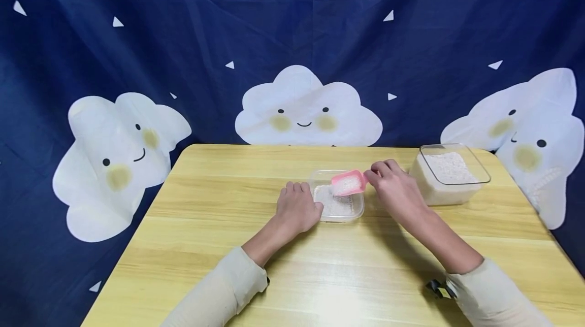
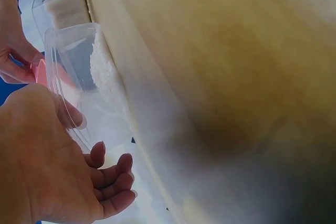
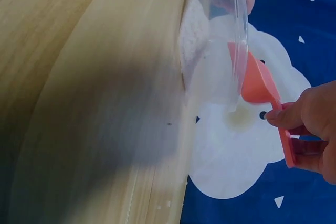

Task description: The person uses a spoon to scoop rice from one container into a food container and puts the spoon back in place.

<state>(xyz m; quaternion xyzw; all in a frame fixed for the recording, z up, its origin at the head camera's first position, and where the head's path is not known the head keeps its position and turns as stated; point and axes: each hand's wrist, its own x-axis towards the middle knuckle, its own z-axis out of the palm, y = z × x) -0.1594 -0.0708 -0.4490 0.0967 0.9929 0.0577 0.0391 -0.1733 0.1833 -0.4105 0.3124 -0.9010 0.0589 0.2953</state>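
Observation:
A clear plastic container [image 1: 340,217] with white, rice-like grains [image 1: 331,204] in it stands on the table. At its left side is my left hand [image 1: 297,207], its thumb hooked at the rim; the other fingers curl loosely outside the wall in the left wrist view. My right hand [image 1: 396,187] pinches the handle of a pink scoop [image 3: 258,80] between thumb and fingers. The scoop is tilted over the container's far right rim, with white grains [image 1: 349,184] in its bowl. In the right wrist view, the scoop's inside is hidden.
A larger clear bin [image 1: 441,197], well filled with the same white grains, stands at the back right of the wooden table [image 1: 205,246]. Behind the table hangs a dark blue cloth [image 1: 205,27] printed with white clouds.

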